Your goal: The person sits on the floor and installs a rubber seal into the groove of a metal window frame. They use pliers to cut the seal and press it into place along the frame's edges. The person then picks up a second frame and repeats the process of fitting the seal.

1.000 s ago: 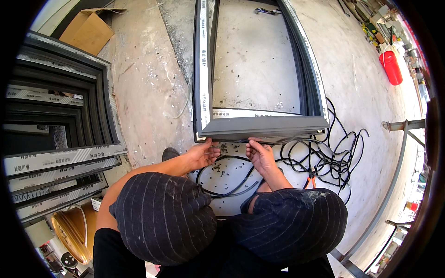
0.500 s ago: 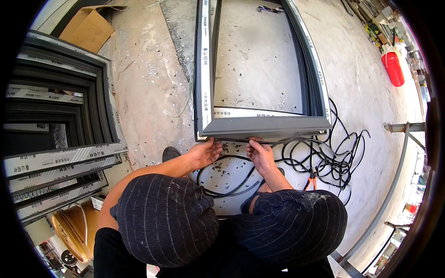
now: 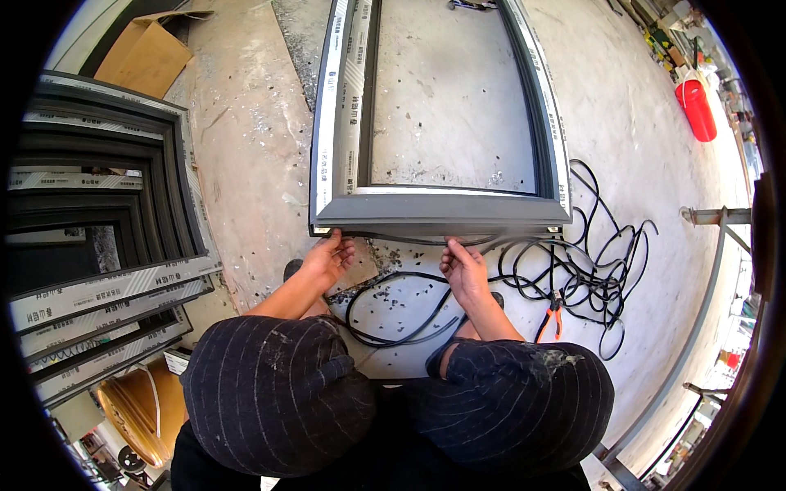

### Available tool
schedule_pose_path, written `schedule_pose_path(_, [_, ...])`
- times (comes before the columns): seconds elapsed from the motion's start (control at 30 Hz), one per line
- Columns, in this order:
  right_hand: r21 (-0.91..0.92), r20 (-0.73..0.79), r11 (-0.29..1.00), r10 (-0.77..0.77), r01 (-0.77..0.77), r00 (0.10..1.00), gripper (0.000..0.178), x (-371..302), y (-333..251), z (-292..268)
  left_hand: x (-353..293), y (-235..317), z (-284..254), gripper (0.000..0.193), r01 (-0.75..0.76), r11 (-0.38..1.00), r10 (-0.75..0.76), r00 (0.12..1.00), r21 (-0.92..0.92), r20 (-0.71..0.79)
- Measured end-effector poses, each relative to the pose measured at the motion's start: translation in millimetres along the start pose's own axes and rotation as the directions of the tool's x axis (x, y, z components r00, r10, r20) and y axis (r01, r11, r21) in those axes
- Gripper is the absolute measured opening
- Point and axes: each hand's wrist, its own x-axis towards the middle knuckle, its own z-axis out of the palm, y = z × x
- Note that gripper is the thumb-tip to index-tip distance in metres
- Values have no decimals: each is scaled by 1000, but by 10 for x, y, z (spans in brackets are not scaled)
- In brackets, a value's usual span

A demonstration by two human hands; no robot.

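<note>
Before me, a dark grey metal window frame (image 3: 442,213) with white protective film stands with its near side facing me. My left hand (image 3: 327,262) is at its near left corner, thumb pressed up against a black rubber strip along the lower edge, other fingers loosely curled. Further right, my right hand (image 3: 465,274) pinches the same black rubber strip (image 3: 397,239) between thumb and fingers, just below the frame. From there the strip runs right into a loose tangle of black coils (image 3: 598,270). Another loop lies on the floor between my feet.
Orange-handled pliers (image 3: 553,315) lie by the coils. Several similar frames (image 3: 106,282) are stacked at left, a cardboard box (image 3: 151,57) behind them. A red bucket (image 3: 696,110) stands far right, beyond a metal rack bar (image 3: 716,216). Dark scraps litter the floor.
The window frame has shifted left and tilted, showing more of its left inner side. My left hand has moved left with its corner; my right hand stays nearly in place, widening the gap.
</note>
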Motion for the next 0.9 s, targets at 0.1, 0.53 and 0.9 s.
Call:
schedule_pose_path(0.1, [4,-14,1000,9,-9,1000,19,19,2,12,-31,15,3,20,9,1000,-9,1000,18,10])
schedule_pose_path(0.53, [-10,-17,1000,3,-4,1000,17,11,-20,-5,45,-55,146,16,29,997,-40,988,73,151])
schedule_pose_path(0.9, [-20,-2,1000,-9,9,1000,17,-57,-68,7,172,-165,253,19,53,986,-82,980,160,183])
